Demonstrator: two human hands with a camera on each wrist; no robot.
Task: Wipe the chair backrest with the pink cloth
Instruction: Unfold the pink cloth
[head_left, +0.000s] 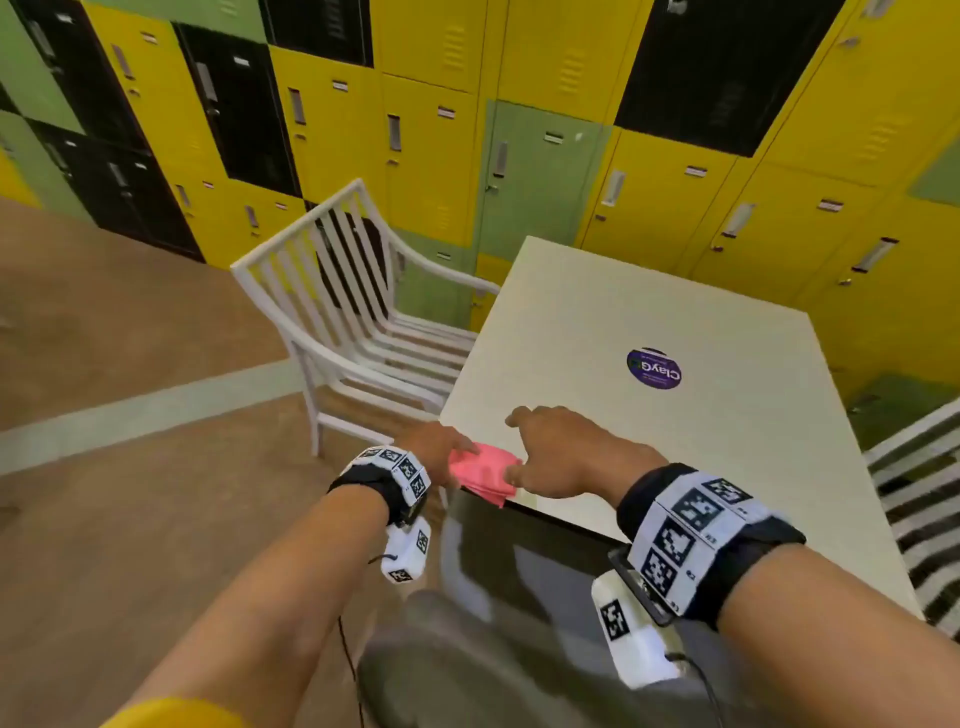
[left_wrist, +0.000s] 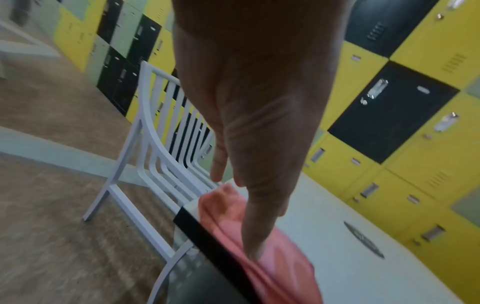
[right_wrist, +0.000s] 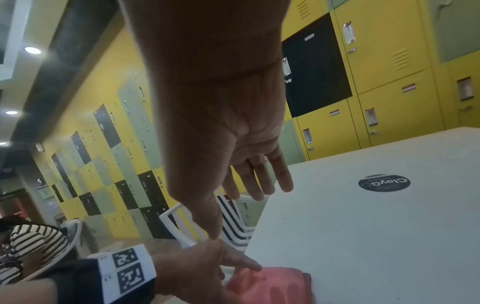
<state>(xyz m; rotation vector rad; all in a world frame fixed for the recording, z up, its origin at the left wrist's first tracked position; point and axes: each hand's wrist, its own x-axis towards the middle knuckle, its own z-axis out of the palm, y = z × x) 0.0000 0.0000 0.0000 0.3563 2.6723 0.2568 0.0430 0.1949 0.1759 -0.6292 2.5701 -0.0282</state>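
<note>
A folded pink cloth (head_left: 483, 474) lies on the near left corner of the white table (head_left: 649, 301), and one corner of it hangs over the edge. My left hand (head_left: 451, 453) rests on the cloth's left side, with one straight digit (left_wrist: 253, 242) pressing down on the cloth (left_wrist: 280, 265). My right hand (head_left: 540, 441) hovers over the table with fingers spread, its thumb tip at the cloth's right edge. The white slatted chair (head_left: 332, 291) stands left of the table, and its backrest (head_left: 306, 260) is beyond both hands. In the right wrist view the left hand (right_wrist: 233, 265) touches the cloth (right_wrist: 270, 288).
Yellow, green and black lockers (head_left: 545, 171) line the wall behind. A round dark sticker (head_left: 653, 368) is on the table. A second slatted chair (head_left: 919, 467) stands at the right. A dark seat back (head_left: 519, 597) is just below my arms. A person in a striped shirt (right_wrist: 33, 238) sits far left.
</note>
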